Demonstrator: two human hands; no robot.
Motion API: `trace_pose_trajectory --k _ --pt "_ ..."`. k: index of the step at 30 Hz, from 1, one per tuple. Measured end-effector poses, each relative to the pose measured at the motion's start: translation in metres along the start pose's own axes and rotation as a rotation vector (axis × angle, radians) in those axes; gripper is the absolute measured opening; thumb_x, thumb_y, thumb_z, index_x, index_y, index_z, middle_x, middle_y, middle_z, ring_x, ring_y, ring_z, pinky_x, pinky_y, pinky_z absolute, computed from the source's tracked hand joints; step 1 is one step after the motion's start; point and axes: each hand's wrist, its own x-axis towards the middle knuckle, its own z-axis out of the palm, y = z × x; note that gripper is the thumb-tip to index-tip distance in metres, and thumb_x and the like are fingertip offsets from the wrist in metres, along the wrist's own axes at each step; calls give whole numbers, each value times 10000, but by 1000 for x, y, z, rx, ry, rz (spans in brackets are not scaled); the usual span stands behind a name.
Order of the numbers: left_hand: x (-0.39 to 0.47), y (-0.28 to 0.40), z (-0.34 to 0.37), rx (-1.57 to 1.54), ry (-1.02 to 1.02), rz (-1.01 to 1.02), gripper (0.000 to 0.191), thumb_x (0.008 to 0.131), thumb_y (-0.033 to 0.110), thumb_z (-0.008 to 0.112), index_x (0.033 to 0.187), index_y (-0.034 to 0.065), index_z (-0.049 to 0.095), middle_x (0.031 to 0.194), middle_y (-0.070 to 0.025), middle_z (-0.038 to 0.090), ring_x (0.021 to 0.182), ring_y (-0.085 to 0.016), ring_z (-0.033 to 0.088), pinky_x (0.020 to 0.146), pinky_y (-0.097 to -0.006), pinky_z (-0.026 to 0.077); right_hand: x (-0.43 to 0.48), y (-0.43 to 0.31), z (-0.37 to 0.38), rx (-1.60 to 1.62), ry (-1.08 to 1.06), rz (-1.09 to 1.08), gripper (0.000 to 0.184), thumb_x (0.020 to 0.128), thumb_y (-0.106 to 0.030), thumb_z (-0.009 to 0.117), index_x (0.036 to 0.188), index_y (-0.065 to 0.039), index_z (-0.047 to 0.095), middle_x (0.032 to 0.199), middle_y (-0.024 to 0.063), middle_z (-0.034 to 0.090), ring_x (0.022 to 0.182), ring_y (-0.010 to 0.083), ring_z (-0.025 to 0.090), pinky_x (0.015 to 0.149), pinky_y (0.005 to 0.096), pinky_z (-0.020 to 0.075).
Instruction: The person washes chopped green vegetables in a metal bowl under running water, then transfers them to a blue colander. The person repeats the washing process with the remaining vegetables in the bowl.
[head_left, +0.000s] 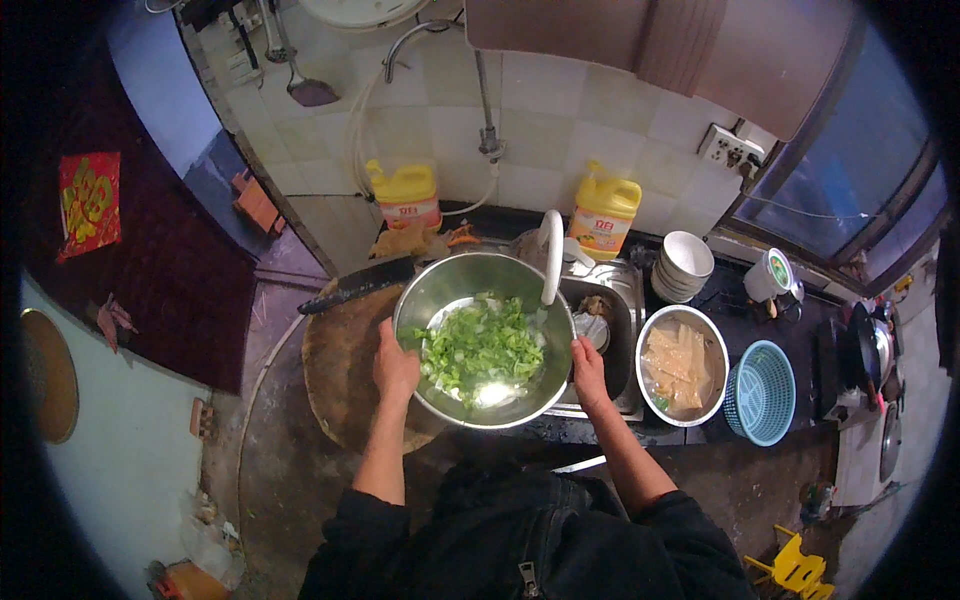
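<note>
A large stainless steel bowl (420, 300) is held between my hands, partly over the round wooden chopping board and partly over the sink. Inside it lie chopped green leaves (487, 345), with a bright reflection near the bowl's bottom. My left hand (396, 364) grips the left rim, and my right hand (589, 371) grips the right rim. The white curved faucet (553, 255) reaches over the bowl's far right edge. To the left, a dark-bladed knife (356, 287) rests across the chopping board (345, 367).
Right of the sink (626, 337), a metal basin (641, 367) holds flat tan pieces in liquid. Beside it stand a blue plastic basket (761, 394) and stacked white bowls (684, 262). Two yellow detergent jugs (407, 196) line the tiled wall. A yellow chair (799, 562) stands at lower right.
</note>
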Motion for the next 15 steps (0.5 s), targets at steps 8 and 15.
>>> trace_pose_trajectory --k 8,15 --pt "3 -3 2 -4 -2 -17 583 767 54 543 1297 225 371 1120 -168 626 1037 -398 584 867 -494 445 1 3 -1 47 2 -3 323 979 -263 475 1127 5 578 946 21 596 843 92 517 769 233 426" --pt "0 4 0 -51 -17 -39 573 753 6 533 1282 185 404 1128 -175 620 1055 -378 584 880 -452 447 -6 -18 1 72 5 75 331 977 -270 470 1126 5 577 932 25 594 840 99 517 763 241 426"
